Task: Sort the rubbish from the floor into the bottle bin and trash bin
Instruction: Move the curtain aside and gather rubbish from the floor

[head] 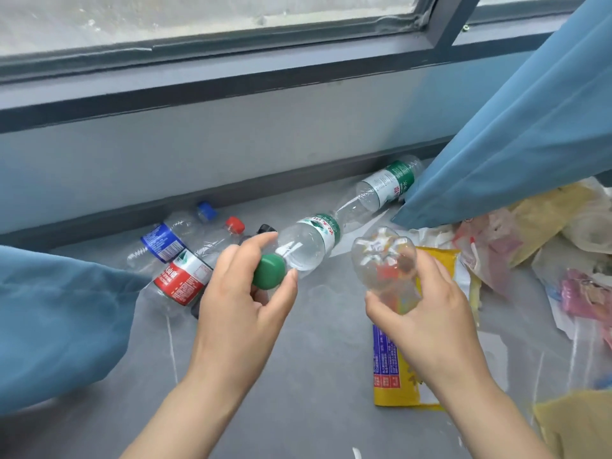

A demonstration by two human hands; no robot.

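Curtains (513, 127) flank strewn bottles (182, 276), wrappers (387, 366); hands (241, 303) (437, 313) grip green-capped bottle (308, 246), clear bottle (384, 260)

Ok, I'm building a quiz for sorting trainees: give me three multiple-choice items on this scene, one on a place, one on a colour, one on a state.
1. Where does the yellow packet lie? A on the window ledge; B in a bin; C on the floor.
2. What colour is the cap of the bottle in the left hand? A green; B red; C blue.
3. What is the right hand doing? A resting flat on the floor; B gripping a clear bottle; C hanging empty.
Key: C, it lies flat on the grey floor; A, the cap is plainly green; B, its fingers curl round the bottle.
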